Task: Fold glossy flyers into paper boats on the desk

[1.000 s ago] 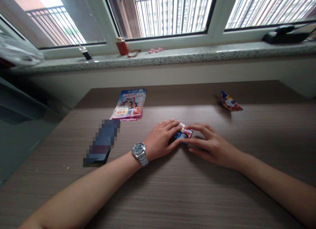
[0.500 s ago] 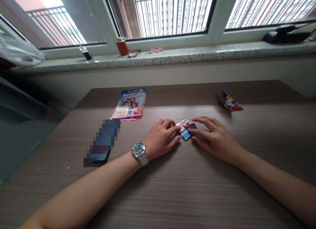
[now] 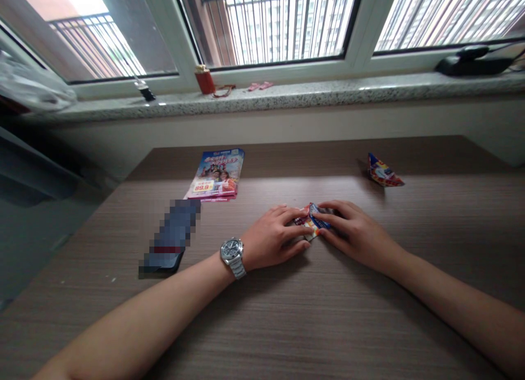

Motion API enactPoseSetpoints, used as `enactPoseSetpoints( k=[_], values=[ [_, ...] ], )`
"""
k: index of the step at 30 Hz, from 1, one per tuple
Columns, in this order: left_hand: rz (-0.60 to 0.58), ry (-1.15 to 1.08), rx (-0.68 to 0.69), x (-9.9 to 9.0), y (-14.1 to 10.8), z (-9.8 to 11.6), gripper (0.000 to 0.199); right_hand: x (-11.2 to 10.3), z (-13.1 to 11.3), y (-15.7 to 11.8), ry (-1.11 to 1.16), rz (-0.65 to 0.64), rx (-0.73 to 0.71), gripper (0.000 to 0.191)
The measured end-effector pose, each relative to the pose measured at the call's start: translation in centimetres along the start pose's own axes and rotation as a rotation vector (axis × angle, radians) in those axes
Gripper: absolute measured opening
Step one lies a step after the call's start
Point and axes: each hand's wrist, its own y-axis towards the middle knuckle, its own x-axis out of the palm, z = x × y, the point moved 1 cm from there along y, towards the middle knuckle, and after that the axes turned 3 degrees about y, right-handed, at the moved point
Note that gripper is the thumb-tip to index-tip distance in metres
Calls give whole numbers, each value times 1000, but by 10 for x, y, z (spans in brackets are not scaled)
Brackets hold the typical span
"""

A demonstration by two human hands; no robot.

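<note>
A small folded piece of printed paper (image 3: 313,223), coloured red, white, yellow and blue, lies on the table between my two hands. My left hand (image 3: 280,235), with a metal watch (image 3: 232,250) on its wrist, comes from the left; its stretched fingers rest spread on the paper's left part. From the other side, my right hand (image 3: 353,229) has its fingers apart, with tips touching the paper's upper and right edges. Both hands cover parts of the folds. Farther right stands a folded paper piece (image 3: 384,173) with pointed ends, in similar print.
A stack of printed flyers (image 3: 217,175) lies at the back left. Nearer me is a dark, pixelated phone-like object (image 3: 172,238). The stone windowsill (image 3: 311,98) behind the wooden table (image 3: 262,325) bears a red container (image 3: 205,80), small pink items (image 3: 260,86) and a black device (image 3: 473,63).
The paper now shows a different printed side or fold, with more red and yellow. My left hand has moved slightly right and its fingers have stretched farther over it. The right hand has barely moved.
</note>
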Motion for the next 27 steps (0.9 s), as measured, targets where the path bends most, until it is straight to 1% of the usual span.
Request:
enactPoseSetpoints(
  k=[3,9,11,13,15,17,20,27],
  values=[
    [18,-26,-39,-2,3,2,27,2,-2,-1,60,-21,-10,35],
    [89,-85,-214,0,7,1,15,5,-10,-3,109,-70,-32,32],
    [114,-122,-244,3,6,-1,20,5,-13,-2,113,-79,-42,32],
    [133,-151,-245,4,6,-3,31,4,-15,-1,115,-73,-48,31],
    [131,-157,-225,4,6,-4,35,3,-17,0,115,-64,-50,30],
    [112,-147,-213,3,7,-4,30,2,-18,1,114,-56,-43,28],
    [82,-149,-233,2,8,-2,25,3,-20,3,114,-44,-19,26],
    [72,-141,-278,2,9,6,25,6,-26,7,90,9,75,22]
  ],
)
